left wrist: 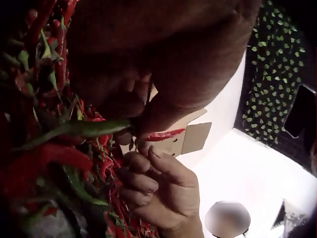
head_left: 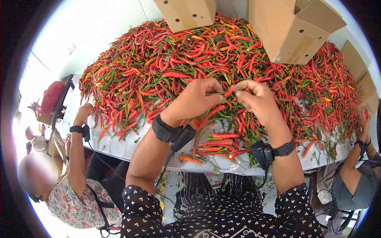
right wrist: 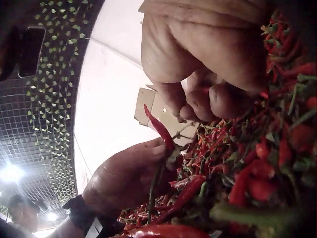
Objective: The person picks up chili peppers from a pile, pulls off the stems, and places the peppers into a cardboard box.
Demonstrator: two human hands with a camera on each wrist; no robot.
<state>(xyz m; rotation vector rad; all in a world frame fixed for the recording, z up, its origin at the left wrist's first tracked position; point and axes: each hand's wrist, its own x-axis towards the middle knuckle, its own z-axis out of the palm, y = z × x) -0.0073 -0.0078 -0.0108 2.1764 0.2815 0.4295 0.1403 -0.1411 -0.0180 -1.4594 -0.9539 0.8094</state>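
Observation:
Over the heap of chili peppers point(head_left: 158, 59), my two hands meet at one red chili pepper point(right wrist: 159, 127). My left hand point(head_left: 196, 97) pinches it near the stem end between thumb and fingers, its red tip free. A green chili pepper point(left wrist: 94, 129) sticks out beside the left fingers in the left wrist view. My right hand point(head_left: 260, 101) has its fingers curled, with thumb and fingertips pinching at the thin stem point(right wrist: 185, 133). Below the hands, several red chili peppers point(head_left: 218, 142) lie together on the pale table point(head_left: 198, 164) near its front edge.
Two cardboard boxes point(head_left: 190, 16) point(head_left: 289, 31) stand at the back on the heap. A person's hand point(head_left: 84, 114) reaches to the table's left side; another person's hand point(head_left: 364, 119) is at the right. A cable point(head_left: 104, 158) runs from the left person's wrist.

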